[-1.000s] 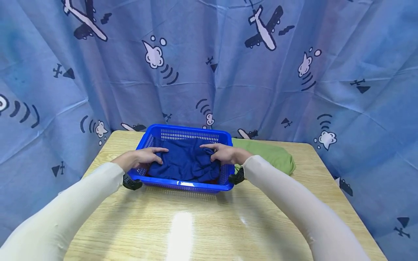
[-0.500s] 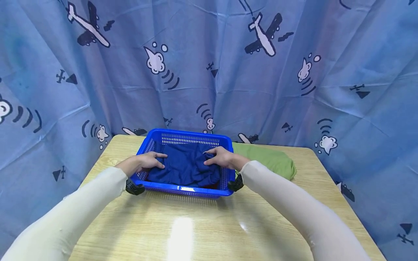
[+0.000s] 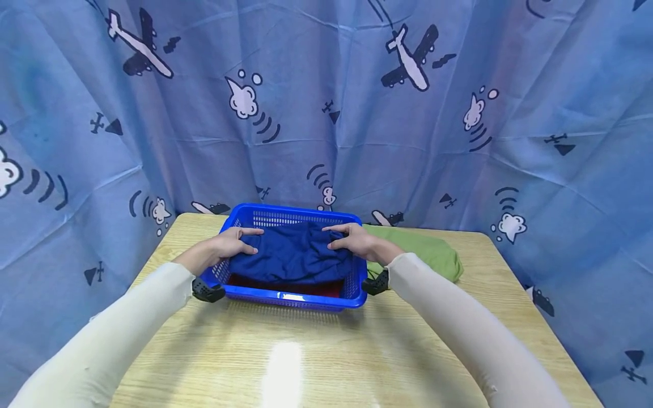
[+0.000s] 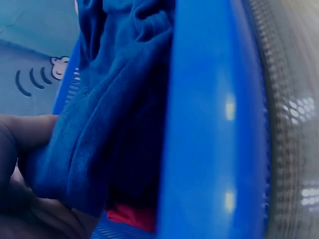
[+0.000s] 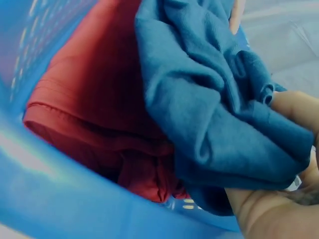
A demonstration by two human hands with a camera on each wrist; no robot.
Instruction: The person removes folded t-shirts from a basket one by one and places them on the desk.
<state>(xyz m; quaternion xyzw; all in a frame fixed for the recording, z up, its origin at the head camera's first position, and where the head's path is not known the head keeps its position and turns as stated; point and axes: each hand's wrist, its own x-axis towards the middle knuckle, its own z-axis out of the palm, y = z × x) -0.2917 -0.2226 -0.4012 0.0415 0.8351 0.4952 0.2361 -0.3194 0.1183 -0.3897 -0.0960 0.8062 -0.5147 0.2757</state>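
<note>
A piece of dark blue clothing [image 3: 293,255], loosely bunched, is raised inside a blue plastic basket [image 3: 245,292]. My left hand [image 3: 227,243] pinches its left end; in the left wrist view the fabric [image 4: 79,144] folds over between thumb and fingers. At the opposite end my right hand [image 3: 358,242] grips the cloth, and the right wrist view shows the thumb under a fold. Beneath it lies a red garment [image 5: 99,94] with a stitched hem, on the basket's floor. The blue piece covers most of the red one in the head view.
A folded green cloth [image 3: 418,249] lies on the wooden table [image 3: 214,351] to the basket's right. Behind the table hangs a blue curtain [image 3: 306,113] printed with planes. The basket's raised rim surrounds both garments.
The blue garment has risen off the basket's front part, uncovering more red cloth. My right hand has shifted slightly right, and both hands now hold the garment's ends.
</note>
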